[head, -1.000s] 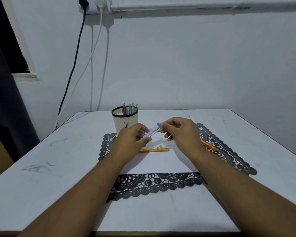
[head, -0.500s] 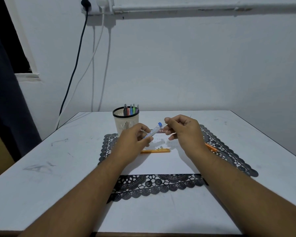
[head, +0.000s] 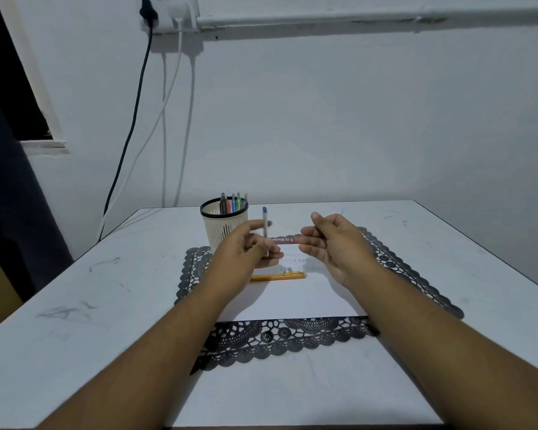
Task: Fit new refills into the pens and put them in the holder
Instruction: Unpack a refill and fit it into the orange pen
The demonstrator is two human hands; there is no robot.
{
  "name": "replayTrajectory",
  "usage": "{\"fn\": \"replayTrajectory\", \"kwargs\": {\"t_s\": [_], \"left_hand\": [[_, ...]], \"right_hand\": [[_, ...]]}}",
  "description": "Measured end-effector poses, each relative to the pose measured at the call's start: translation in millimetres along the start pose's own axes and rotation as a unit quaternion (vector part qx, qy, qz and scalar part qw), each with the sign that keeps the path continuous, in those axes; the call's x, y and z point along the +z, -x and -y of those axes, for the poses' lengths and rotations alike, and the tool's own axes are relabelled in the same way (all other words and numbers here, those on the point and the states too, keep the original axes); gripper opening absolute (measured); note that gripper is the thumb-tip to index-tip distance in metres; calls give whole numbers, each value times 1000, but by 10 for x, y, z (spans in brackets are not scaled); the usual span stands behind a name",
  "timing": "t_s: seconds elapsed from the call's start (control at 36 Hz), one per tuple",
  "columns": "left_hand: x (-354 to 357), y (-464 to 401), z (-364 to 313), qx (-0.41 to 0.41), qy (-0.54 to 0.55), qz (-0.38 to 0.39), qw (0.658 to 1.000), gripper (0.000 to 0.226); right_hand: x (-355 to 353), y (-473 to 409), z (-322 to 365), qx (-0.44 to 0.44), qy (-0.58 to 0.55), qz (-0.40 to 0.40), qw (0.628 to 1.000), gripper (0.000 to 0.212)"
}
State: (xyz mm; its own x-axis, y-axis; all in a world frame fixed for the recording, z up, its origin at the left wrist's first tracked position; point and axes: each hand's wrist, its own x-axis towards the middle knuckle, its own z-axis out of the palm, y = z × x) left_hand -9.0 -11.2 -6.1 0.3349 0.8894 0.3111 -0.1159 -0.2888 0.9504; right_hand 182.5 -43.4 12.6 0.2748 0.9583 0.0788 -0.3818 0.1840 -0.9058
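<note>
Head view is showing a clear pen (head: 265,223) with a blue end standing near-upright at frame centre, the left hand (head: 246,252) pinching it. Just right, the right hand (head: 330,243) is curling loosely, perhaps holding something thin. Behind, the holder (head: 224,226) is already keeping several pens; an orange pen (head: 277,277) is lying below, seemingly waiting.

A blue cap is seen on the clear pen (head: 265,223). Cream slats and a black rim are shown on the holder (head: 224,226), at eleven o'clock from it. An orange pen (head: 277,277) is laid at six o'clock, on white paper (head: 292,299) bordered by black lace mat (head: 280,336).
</note>
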Motion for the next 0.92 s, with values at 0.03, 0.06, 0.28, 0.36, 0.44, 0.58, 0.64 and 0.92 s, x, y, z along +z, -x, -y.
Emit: {"fn": "replayTrajectory", "kwargs": {"t_s": [0.03,0.06,0.28,0.36,0.44,0.58,0.64,0.92], "left_hand": [[5,-3,5,-2,-3,1,1000,24],[10,-4,14,-2,-10,0,1000,18],[62,-27,-33,33,-46,-11,998,20],[94,-49,-44,25,-13,-5,1000,38],[102,-94,-28,20,-17,-16,1000,54],[122,-142,-37,5,-39,-19,999,56],[129,-165,-49,7,-62,-20,998,51],[109,-429,-25,8,-236,-27,971,46]], "right_hand": [[-9,-4,6,6,-3,-3,1000,20],[-20,-6,12,11,-2,-5,1000,19],[-63,-33,16,30,13,10,999,12],[-83,-50,4,42,19,17,999,14],[-111,-76,-29,62,34,21,997,16],[-129,-101,-90,90,46,32,994,17],[-126,-107,-85,99,42,30,994,18],[-117,-146,-44,169,0,-29,985,34]]}}
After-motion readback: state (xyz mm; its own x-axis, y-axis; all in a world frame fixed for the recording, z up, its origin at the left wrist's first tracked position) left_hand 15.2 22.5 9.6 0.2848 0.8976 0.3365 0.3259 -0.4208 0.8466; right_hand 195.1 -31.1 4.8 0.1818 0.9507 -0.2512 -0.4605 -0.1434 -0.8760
